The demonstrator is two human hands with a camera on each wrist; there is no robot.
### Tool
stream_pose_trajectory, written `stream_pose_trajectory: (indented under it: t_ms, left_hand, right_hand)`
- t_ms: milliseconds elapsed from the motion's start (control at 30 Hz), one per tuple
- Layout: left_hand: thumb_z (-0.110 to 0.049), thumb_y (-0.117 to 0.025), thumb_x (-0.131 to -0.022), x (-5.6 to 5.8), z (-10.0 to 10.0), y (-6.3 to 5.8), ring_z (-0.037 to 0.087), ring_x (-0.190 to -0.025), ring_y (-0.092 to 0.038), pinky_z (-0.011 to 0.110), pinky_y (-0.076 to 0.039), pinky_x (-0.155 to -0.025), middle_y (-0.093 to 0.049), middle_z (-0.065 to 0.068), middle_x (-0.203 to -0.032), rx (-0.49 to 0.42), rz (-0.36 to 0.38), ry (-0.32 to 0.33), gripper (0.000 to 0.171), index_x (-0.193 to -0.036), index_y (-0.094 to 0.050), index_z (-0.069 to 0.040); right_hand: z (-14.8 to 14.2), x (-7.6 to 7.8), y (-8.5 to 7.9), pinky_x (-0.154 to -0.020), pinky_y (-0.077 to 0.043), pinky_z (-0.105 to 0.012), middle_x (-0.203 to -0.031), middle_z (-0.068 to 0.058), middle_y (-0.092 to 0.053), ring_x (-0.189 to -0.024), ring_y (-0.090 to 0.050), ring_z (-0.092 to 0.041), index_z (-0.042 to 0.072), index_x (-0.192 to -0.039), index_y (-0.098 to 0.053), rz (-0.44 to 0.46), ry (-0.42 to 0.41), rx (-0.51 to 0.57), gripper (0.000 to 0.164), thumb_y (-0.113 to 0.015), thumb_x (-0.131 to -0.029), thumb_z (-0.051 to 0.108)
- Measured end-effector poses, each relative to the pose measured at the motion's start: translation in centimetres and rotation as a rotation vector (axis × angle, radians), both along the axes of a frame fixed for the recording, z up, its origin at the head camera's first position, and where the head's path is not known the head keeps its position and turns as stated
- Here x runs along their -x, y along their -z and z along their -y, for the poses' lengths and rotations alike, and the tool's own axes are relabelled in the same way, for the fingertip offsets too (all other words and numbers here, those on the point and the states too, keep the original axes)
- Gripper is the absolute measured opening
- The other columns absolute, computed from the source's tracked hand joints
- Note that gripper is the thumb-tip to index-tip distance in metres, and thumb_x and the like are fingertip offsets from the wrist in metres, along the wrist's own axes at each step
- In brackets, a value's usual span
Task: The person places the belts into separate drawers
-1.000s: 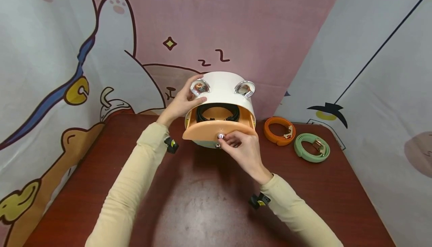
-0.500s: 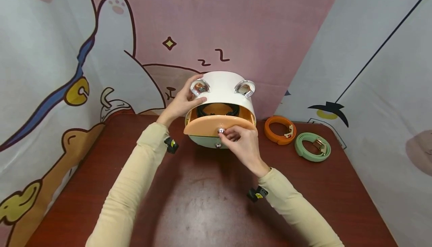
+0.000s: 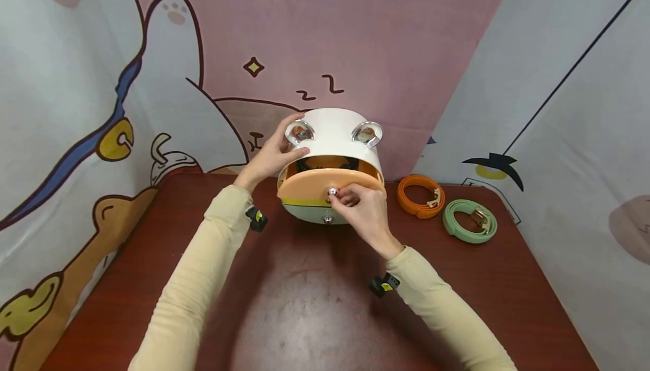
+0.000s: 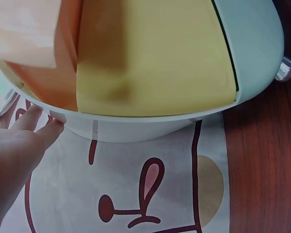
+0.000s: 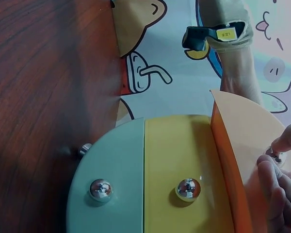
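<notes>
A printed cloth (image 3: 396, 38) with cartoon animals hangs behind a dark red-brown wooden surface (image 3: 284, 326). At the back of this surface stands a glossy white rounded cabinet (image 3: 337, 134) with two shiny ears. Its top drawer, with a peach-orange front (image 3: 304, 184), is partly out; the yellow drawer (image 3: 299, 202) and the pale green drawer (image 3: 304, 213) are below it. Of the two hands, the left hand (image 3: 274, 154) is spread against the cabinet's side, near one ear, and the right hand (image 3: 367, 210) is before the top drawer. To the right lie a rolled orange belt (image 3: 402, 196) and a rolled light green belt (image 3: 454, 230); a black coil (image 3: 350, 163) shows partly inside the top drawer. The right thumb and fingers pinch this drawer's round silver knob (image 3: 332, 191).
</notes>
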State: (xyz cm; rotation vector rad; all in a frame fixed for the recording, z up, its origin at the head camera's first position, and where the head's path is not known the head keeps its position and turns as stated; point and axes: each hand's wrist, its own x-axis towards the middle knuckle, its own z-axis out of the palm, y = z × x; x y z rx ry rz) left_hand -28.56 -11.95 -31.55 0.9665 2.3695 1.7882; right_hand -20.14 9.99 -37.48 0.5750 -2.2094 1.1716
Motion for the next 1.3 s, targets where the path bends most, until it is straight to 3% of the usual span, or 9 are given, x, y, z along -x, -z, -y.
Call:
stream_pose_trajectory:
  t_ms: [267,667,1000,1300]
  left_hand:
    - [-0.006,-0.059,-0.085,0.2,0.0,0.2,0.029,-0.103,-0.050,0.034,-0.046,-0.079,-0.038,0.013,-0.128,-0.029,0.013,0.018,0.071,-0.141,-0.017,-0.020]
    - [-0.008,-0.059,-0.085,0.1,0.1,0.2,0.028,-0.106,-0.049,0.035,-0.044,-0.082,-0.039,0.012,-0.129,-0.010,0.006,0.005,0.071,-0.140,-0.018,-0.024]
    - [-0.006,-0.059,-0.085,0.0,0.1,-0.1,0.028,-0.112,-0.045,0.037,-0.042,-0.084,-0.035,0.017,-0.132,-0.020,-0.002,0.015,0.071,-0.141,-0.016,-0.016]
    - [-0.008,-0.059,-0.086,0.1,0.2,0.0,0.027,-0.092,-0.054,0.033,-0.048,-0.068,-0.037,0.018,-0.128,-0.013,0.016,0.018,0.070,-0.141,-0.017,-0.020]
  right_hand:
    - [0.2,1.0,0.0,-0.047,-0.045,-0.016,-0.059,0.004,-0.063,-0.051,-0.056,0.002,0.009,-0.068,-0.066,-0.002,0.035,-0.026,0.013,-0.073,-0.071,0.020]
    - [0.4,1.6,0.0,-0.046,-0.045,-0.018,-0.058,0.005,-0.063,-0.050,-0.056,0.001,0.010,-0.068,-0.067,0.006,0.080,-0.034,0.015,-0.072,-0.071,0.024]
    - [0.6,2.2,0.0,-0.046,-0.044,-0.020,-0.059,0.006,-0.063,-0.050,-0.056,0.000,0.010,-0.068,-0.067,-0.008,0.111,-0.047,0.016,-0.071,-0.072,0.026]
    - [0.6,2.7,0.1,-0.045,-0.043,-0.020,-0.059,0.005,-0.063,-0.050,-0.057,-0.001,0.009,-0.069,-0.067,-0.011,0.112,-0.042,0.015,-0.071,-0.072,0.024]
